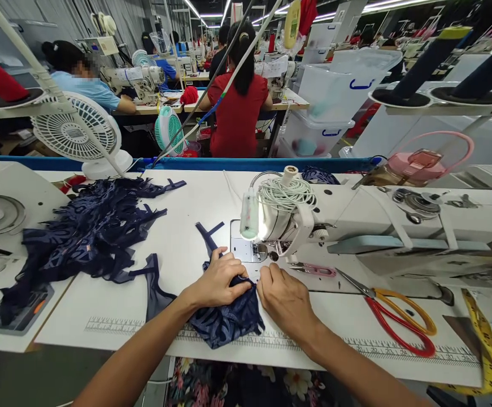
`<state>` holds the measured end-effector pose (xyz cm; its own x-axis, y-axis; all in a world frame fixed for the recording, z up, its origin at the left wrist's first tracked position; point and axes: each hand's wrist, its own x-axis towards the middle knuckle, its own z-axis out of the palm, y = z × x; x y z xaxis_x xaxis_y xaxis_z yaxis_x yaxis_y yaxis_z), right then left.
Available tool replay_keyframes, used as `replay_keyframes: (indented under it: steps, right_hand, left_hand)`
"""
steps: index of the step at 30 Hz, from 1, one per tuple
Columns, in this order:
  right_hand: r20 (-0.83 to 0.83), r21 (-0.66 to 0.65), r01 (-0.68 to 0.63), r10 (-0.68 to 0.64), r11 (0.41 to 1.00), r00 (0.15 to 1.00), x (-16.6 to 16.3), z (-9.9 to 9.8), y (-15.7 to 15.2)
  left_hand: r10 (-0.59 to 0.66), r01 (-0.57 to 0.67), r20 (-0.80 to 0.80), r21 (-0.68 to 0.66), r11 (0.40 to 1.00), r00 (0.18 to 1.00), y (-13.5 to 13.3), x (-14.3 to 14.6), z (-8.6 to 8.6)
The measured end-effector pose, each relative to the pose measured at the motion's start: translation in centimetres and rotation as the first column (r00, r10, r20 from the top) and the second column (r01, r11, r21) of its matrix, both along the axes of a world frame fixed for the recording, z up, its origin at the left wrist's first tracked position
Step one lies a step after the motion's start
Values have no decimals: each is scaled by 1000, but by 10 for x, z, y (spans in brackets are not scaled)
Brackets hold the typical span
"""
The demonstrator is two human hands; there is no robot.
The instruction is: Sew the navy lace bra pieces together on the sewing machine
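Fabric [229,328]: navy, near middle of front edge of counter [114,302] | Left hand [224,280]: fingers pinching fabric's upper part | Right hand [286,299]: fingers bunched beside fabric, hold cannot be determined | Scissors [370,293]: toward counter's right front corner

Obstacle near right grip [288,301]: scissors [370,293]

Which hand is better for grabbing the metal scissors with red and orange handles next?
Probably the right hand: it's nearer the scissors, while the left hand is farther away, holding dark-blue patterned cloth.
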<state>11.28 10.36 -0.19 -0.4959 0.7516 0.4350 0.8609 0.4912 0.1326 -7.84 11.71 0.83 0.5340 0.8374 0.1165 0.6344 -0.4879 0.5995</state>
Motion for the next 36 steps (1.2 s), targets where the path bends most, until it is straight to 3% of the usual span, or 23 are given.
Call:
replay_keyframes:
  steps: [2,4,6,8,10,11,12,14,15,16,18,21,24,27,29,31,33,34,36]
  right_hand:
    - [-131,-103,-74,61,992,989,5,8,1]
    - [-391,-272,-250,131,929,911,7,18,1]
    - [-654,-409,-465,104,785,749,4,26,1]
    - [-791,-491,-639,4,592,612,-3,30,2]
    - [-807,-537,-703,-40,466,589,-6,29,3]
    - [-773,-566,-679,-15,467,634,-4,28,4]
    - [-700,-594,-608,33,527,713,1,26,5]
    - [-404,-561,-319,83,764,911,21,23,8]
    - [-208,-471,-135,40,872,977,36,23,10]
    - [-22,-345,46,-57,937,998,52,22,12]
    - [198,-109,235,-211,966,957,82,23,16]
    - [264,65,263,-271,963,926,107,27,19]
    - [193,81,215,-227,973,954,99,31,14]
    - [-75,-77,25,-31,997,997,70,34,8]
    - [-350,-302,-184,71,935,934,49,34,6]
    - [-542,-540,-367,21,758,840,30,32,7]
    - [-591,-691,-451,-82,565,802,17,27,12]
    - [-586,-730,-456,-122,508,801,12,24,16]
    - [-558,-775,-438,-167,454,813,7,20,23]
  left_hand:
    - [4,-4,5,-3,1000,1000,0,0,0]
    - [7,-7,8,3,1000,1000,0,0,-1]
    - [2,-2,1,23,1000,1000,1,0,-4]
    - [-5,6,-11,46,999,1000,1,0,-6]
    - [-11,12,-19,58,998,1000,1,-1,-8]
    - [-11,12,-20,57,998,1000,1,-2,-8]
    - [-7,8,-17,52,999,1000,1,-2,-8]
    - [12,-12,4,31,999,1000,0,-3,-7]
    - [22,-23,23,16,1000,999,-1,-3,-6]
    - [27,-27,44,-4,1000,999,-1,-3,-5]
    - [39,-35,84,-51,998,996,-1,-2,-2]
    - [67,-56,120,-99,994,991,-2,-1,3]
    - [65,-52,138,-100,994,988,-1,-3,8]
    - [31,-17,132,-109,994,991,0,-6,12]
    - [17,-4,115,-108,994,993,2,-7,14]
    - [8,2,93,-102,995,996,4,-8,15]
    - [-6,12,57,-95,995,998,9,-9,17]
    - [-12,15,32,-90,996,999,12,-9,19]
    - [-17,15,-27,-76,997,999,20,-8,21]
